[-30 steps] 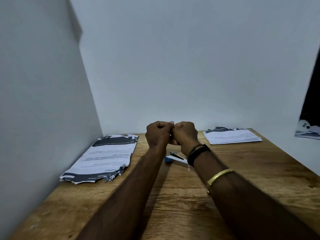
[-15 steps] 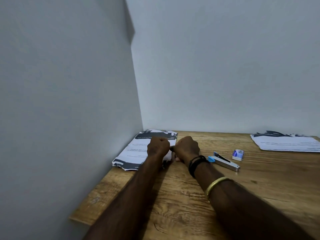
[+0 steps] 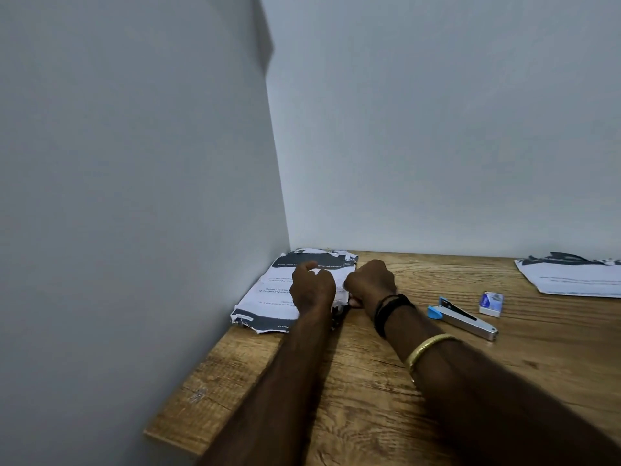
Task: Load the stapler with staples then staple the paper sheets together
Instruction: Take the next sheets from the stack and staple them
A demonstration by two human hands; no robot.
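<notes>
Head view: left hand (image 3: 312, 287) and right hand (image 3: 369, 284), grip unclear, at paper stack (image 3: 268, 292); staple box (image 3: 491, 303) beside stapler (image 3: 465, 320).

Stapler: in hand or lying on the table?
On the table: stapler lies flat beside the staple box, right of the right hand, untouched.

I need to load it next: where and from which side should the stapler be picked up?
I'd grip the stapler across the middle of its long silver body, thumb on one long side, fingers on the other, coming from above. It lies flat on the table with both sides free.
</notes>
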